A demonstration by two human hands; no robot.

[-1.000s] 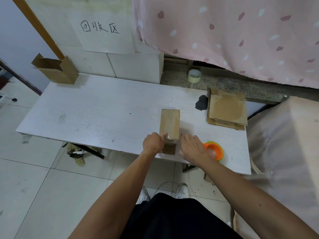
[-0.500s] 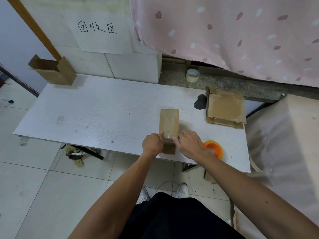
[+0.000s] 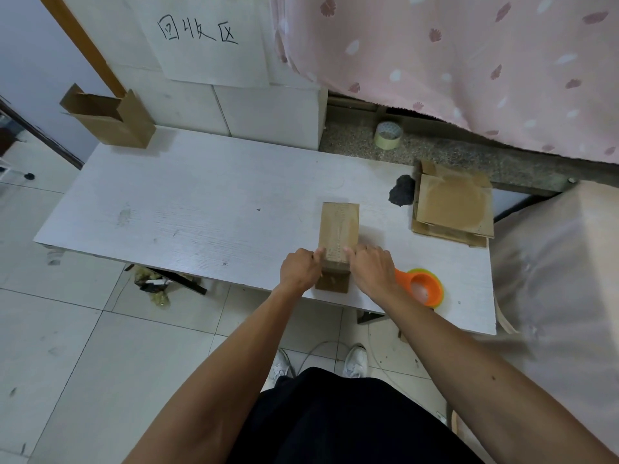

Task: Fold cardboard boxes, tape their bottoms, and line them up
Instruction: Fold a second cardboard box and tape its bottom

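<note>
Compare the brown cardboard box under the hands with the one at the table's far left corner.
The near brown cardboard box has a closed, taped face up; the far brown cardboard box has flaps open. The left hand and right hand touch the near box; nothing touches the far box. Both are brown.

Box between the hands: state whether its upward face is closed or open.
Closed. Flaps on the box lie flat, with a tape strip along the seam; left hand and right hand touch its near end.
</note>
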